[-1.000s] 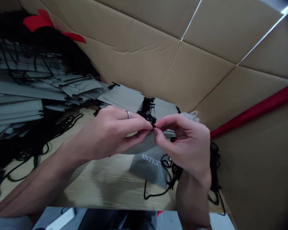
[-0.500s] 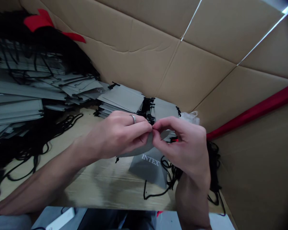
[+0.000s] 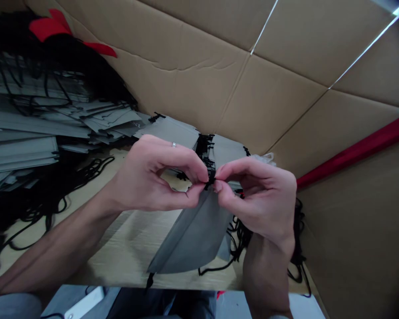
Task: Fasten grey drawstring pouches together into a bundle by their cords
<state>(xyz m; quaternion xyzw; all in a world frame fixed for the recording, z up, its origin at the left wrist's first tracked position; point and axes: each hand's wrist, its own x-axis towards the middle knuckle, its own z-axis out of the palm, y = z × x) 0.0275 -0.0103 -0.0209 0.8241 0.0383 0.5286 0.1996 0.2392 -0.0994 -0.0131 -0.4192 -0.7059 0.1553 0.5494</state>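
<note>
My left hand (image 3: pixel 162 173), a ring on one finger, pinches a short black cord (image 3: pixel 212 179) between thumb and forefinger. From the other side my right hand (image 3: pixel 262 195) pinches the same cord, with the fingertips of both hands almost touching. Below them a grey drawstring pouch (image 3: pixel 193 239) hangs from the cord, its lower end slanting left toward the table's front edge. A black knotted cord end (image 3: pixel 149 281) dangles at that lower corner. Another grey piece (image 3: pixel 224 249) lies partly hidden behind the pouch, beside loose black cords (image 3: pixel 241 239).
Grey pouches (image 3: pixel 23 153) with black cords are heaped at left, with red strips (image 3: pixel 49 27) on top. Neater stacks of grey pouches (image 3: pixel 228 150) stand against the cardboard wall (image 3: pixel 186 57). A white device (image 3: pixel 84 303) lies below the table (image 3: pixel 133 261).
The pouch has swung down and now hangs below my hands, covering the INTEX print seen before. My left hand has rotated, its thumb and forefinger now forming a loop.
</note>
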